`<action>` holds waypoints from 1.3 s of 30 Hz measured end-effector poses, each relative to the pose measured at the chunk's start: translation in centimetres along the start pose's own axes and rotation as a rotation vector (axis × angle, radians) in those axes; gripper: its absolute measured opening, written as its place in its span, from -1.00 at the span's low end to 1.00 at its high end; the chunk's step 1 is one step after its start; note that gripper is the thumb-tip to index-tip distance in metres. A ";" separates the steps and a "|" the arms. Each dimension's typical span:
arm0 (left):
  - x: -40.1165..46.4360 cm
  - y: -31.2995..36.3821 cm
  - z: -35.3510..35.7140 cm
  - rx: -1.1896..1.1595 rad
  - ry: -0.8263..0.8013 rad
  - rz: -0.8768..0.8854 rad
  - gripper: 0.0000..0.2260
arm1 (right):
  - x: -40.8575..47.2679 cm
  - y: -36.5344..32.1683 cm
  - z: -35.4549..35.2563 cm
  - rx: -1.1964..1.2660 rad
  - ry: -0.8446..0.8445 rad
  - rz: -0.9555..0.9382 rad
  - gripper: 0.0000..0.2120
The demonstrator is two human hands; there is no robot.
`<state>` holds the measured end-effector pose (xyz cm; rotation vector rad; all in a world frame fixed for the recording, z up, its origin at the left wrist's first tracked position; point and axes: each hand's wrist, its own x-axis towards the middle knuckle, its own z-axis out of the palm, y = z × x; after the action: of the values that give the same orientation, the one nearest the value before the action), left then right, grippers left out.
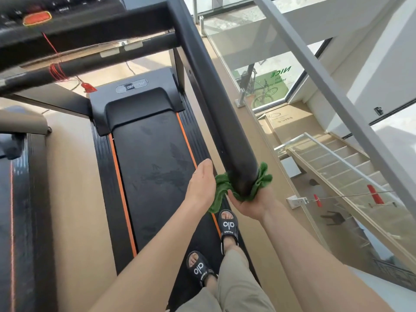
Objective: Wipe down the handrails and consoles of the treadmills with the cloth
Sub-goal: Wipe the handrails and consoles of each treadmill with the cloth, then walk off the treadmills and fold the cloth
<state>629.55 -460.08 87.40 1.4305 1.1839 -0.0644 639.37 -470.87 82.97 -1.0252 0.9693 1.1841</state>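
A thick black handrail [209, 91] runs from the console [45, 16] at the top left down to the middle of the view. A green cloth [262, 179] is wrapped around the rail's near end. My right hand [249, 204] grips the cloth from below, cupping it against the rail's end. My left hand [201, 183] hangs beside the rail with straight fingers, just left of a dangling part of the cloth; whether it touches the cloth is unclear. The console shows a red stop button [37, 18].
The treadmill belt [157, 167] with orange stripes lies below, my sandalled feet on its right edge. A second treadmill [15, 199] is at the far left. A glass balustrade [292, 136] with a grey rail borders the right, over a stairwell. A red safety cord [58, 70] hangs from the crossbar.
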 end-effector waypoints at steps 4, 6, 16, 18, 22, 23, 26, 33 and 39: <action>0.3 -1.4 -0.7 0.116 -0.019 0.021 -0.65 | -0.5 2.7 1.5 0.300 0.059 0.051 -0.72; 0.2 -2.2 -1.3 0.203 -0.045 0.003 -0.51 | -1.1 3.2 2.7 0.393 0.131 0.112 -0.76; -2.4 -1.2 -9.0 -0.467 -0.069 0.011 -0.71 | -8.1 7.5 10.4 -0.492 -0.244 -0.231 -0.47; -3.9 -1.7 -12.0 -0.486 -0.026 0.049 -0.66 | -8.6 8.6 11.3 -0.696 -0.268 -0.246 -0.31; -6.1 -3.8 -16.4 -0.523 0.005 0.050 -0.58 | -9.5 11.3 13.4 -0.863 -0.278 -0.179 -0.40; -6.9 -4.7 -17.6 -0.544 -0.007 0.046 -0.57 | -9.7 12.5 14.2 -0.902 -0.316 -0.157 -0.34; -8.4 -7.5 -20.7 -0.571 -0.065 0.031 -0.47 | -10.4 15.9 15.8 -1.074 -0.454 -0.140 -0.28; -13.2 -12.6 -26.9 -0.684 0.090 0.047 -0.62 | -10.6 23.6 18.5 -1.304 -0.743 0.004 -0.53; -15.6 -17.2 -30.6 -0.775 0.320 -0.053 -0.72 | -9.5 28.9 21.2 -1.499 -0.816 0.146 -0.65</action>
<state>593.10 -450.00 93.88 0.7334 1.3043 0.5508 610.64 -450.40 94.44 -1.3250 -0.6996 2.2406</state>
